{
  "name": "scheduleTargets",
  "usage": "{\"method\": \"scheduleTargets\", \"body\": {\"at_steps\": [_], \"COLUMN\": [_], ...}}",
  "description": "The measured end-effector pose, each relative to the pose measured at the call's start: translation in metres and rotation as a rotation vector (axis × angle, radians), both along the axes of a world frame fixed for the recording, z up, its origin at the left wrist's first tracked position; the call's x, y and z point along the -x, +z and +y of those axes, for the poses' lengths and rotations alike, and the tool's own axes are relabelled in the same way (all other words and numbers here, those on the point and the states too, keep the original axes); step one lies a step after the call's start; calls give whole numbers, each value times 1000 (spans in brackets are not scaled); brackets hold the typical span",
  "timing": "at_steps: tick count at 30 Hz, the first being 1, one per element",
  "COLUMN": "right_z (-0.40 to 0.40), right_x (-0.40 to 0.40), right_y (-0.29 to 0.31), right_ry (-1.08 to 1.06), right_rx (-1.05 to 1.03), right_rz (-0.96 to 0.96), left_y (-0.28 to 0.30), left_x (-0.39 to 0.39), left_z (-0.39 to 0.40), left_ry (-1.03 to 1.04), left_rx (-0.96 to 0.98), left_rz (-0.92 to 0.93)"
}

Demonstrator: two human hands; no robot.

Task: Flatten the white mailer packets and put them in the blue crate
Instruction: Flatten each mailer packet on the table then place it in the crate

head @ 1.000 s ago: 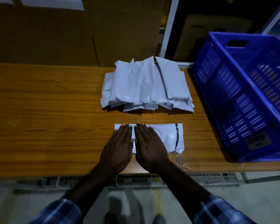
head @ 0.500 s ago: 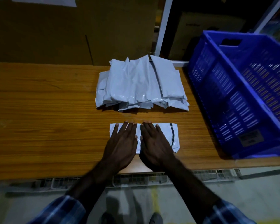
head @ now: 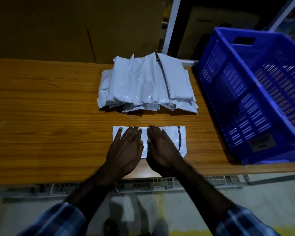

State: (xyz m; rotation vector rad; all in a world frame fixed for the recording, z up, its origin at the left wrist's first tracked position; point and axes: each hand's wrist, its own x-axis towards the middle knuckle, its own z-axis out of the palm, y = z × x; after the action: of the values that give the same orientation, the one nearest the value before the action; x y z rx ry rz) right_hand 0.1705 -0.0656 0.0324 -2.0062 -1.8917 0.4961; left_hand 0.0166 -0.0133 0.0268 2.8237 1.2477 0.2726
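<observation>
One white mailer packet (head: 175,137) lies flat near the front edge of the wooden table (head: 41,116). My left hand (head: 125,149) and my right hand (head: 162,149) press on it side by side, palms down and fingers straight. They cover most of its left and middle parts. Just behind it rests a pile of several white mailer packets (head: 146,86), puffy and overlapping. The blue crate (head: 255,99) stands at the table's right end, and its inside looks bare as far as it shows.
Brown cardboard sheets (head: 75,26) lean behind the table. A white metal shelf post (head: 170,26) rises behind the pile. A cable tray (head: 160,183) runs under the table's front edge, above the grey floor.
Both hands have stayed flat on the packet, shifting slightly leftward over it. The camera view has drifted a little.
</observation>
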Motion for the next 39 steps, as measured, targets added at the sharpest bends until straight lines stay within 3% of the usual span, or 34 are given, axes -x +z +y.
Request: {"method": "scheduleTargets", "body": {"at_steps": [4,7,15,20,24,33,39], "right_z": [-9,-19,-23,-8,-15,-29,-11], "right_x": [-11,-12,-14,-31,-46,-40,-36], "right_y": [2,-4,-19,13,11,-15,8], "right_ry": [-72,-44,-32,-110,-152,-173,-56], "right_rx": [-81,-92,-53,19,-70,-62,-37], "right_rz": [-189,-218,-149,123,-68,-238,-301], "left_y": [10,4,-9,5,4,-11,2], "left_x": [-15,-21,-19,-31,-47,-44,-30], "left_z": [-3,-5,-4,-4,-9,-10,-3], "left_ry": [-22,-47,-99,-48,-44,-138,-17], "left_rx": [-58,-57,-112,-111,-42,-115,-45], "left_rz": [-34,-23,16,21,-13,0,-37]}}
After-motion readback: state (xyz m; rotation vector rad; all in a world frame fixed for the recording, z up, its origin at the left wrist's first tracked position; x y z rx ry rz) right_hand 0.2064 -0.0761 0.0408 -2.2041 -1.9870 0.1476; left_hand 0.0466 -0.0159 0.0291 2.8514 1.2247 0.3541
